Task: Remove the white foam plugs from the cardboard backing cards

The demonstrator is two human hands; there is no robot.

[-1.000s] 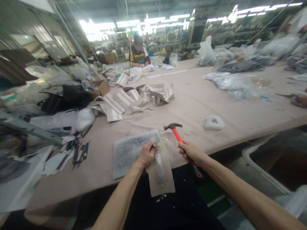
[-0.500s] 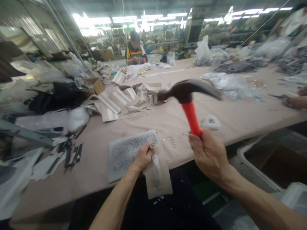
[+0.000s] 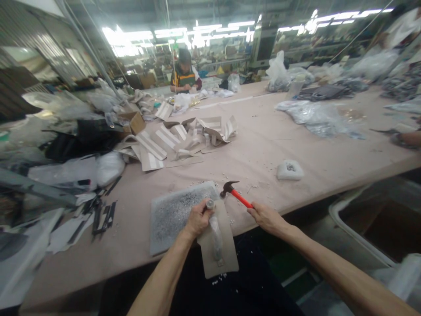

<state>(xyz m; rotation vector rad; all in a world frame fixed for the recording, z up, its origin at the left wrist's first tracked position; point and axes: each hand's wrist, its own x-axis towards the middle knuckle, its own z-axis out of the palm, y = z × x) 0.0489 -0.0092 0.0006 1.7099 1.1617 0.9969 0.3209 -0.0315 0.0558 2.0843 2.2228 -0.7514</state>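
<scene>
My right hand is wrapped round the red handle of a claw hammer. The dark hammer head is low, beside the far right corner of a grey pad whose surface is pitted and speckled. My left hand is closed round an upright punch-like metal tool; only its round top shows above my fingers. Under that hand lies a beige panel with a plastic-wrapped strap along it. One end of the panel rests over the pad's edge, and the other hangs past the table edge above my lap.
Beige panels with white strips are heaped farther back on the table. A white block with small bits in its hollow sits to the right. Black strips lie at left, plastic bags at back right. Another person sits across.
My right hand has swung the hammer down from high in front of me to near the pad. My left hand stays on the tool and the panel.
</scene>
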